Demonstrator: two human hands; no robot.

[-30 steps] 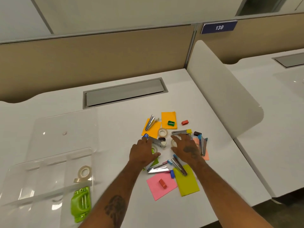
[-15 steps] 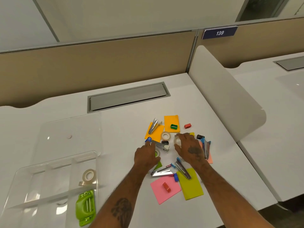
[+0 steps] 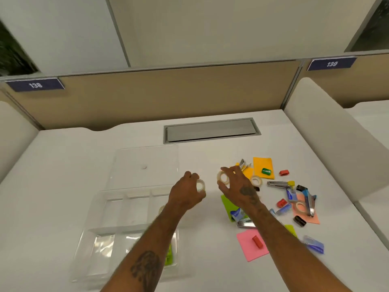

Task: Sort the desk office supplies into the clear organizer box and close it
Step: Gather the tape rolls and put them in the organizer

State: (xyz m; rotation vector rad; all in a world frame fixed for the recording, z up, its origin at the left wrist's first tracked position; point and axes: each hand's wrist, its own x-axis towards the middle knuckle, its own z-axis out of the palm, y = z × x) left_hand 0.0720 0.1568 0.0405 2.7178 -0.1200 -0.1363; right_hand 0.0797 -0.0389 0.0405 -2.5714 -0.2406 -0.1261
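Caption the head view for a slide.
Each hand, left and right, carries a tape roll toward the clear organizer box.

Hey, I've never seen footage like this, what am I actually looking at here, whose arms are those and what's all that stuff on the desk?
There is no machine: this is one wide-angle camera worn on a person's head, looking forward and down, so the two bare arms reaching in from the bottom are the wearer's own. The left hand pinches a small tape roll, and the right hand holds another tape roll. Both are lifted above a white desk. To the left lies a clear organizer box with its lid open, split into compartments. To the right is a scatter of supplies: coloured sticky notes, staplers, a green sharpener, red erasers and two more tape rolls.
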